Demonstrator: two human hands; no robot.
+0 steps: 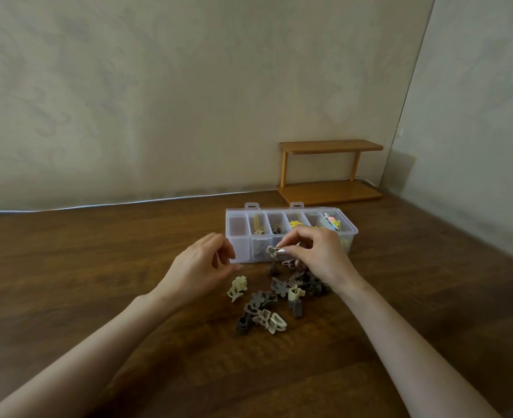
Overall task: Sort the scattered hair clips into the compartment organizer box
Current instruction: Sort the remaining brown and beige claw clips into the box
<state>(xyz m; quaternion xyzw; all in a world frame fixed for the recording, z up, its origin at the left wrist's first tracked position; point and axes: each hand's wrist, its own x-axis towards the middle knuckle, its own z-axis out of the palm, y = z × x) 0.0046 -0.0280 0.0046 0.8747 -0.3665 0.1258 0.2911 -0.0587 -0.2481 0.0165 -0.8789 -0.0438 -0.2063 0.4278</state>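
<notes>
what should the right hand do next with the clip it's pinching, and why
Probably lift the taupe clip in the right hand over the front wall of the organizer box into the compartment holding brown clips: it is held just outside that wall and looks closest in colour.

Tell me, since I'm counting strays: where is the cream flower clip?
In the head view, the cream flower clip lies on the table near centre, just left of the pile and directly below the left hand.

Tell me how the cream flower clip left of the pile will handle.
The cream flower clip looks like small moulded plastic: probably stiff and light. Its irregular claw shape would likely skid or tip when pushed, not roll.
</notes>
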